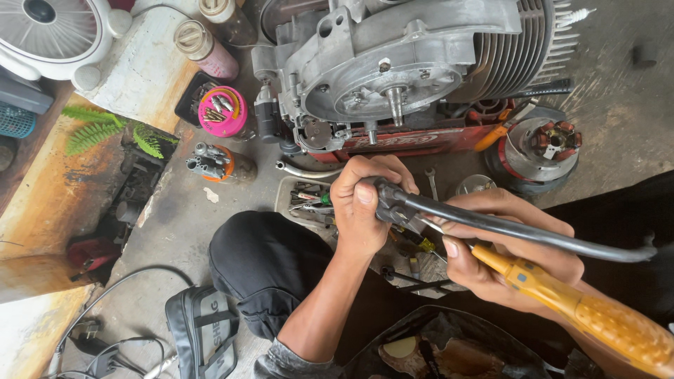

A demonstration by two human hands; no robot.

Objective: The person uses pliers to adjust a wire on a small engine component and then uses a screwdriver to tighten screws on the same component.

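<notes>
Far left top: white fan, partly cut off by the frame edge. Below it green fern leaves on a rusty slab. Bottom left: cables and a black/grey bag on the concrete floor.

Left-centre: two jars w/ metal lids, a pink tub full of screws/bits, and a cut bottle holding small tools just below it.

Centre top: engine, alu crankcase w/ bare shaft stub pointing at cam, finned cyl. on its right side; sits on a red crate. Small parts tray in front, near L hand.

L hand fully closed around the clamp end of a black metal lever/rod, thumb on top. The rod runs right, over the R hand, to the frame's right edge.

R hand wrapped around a yellow-handled screwdriver, fingers curled tight, tip aimed at the rod's clamp end by the L thumb; exact contact pt hidden. Rod held above person's knee, in front of the engine.

Right: stator/flywheel assy on floor beside the crate.
</notes>
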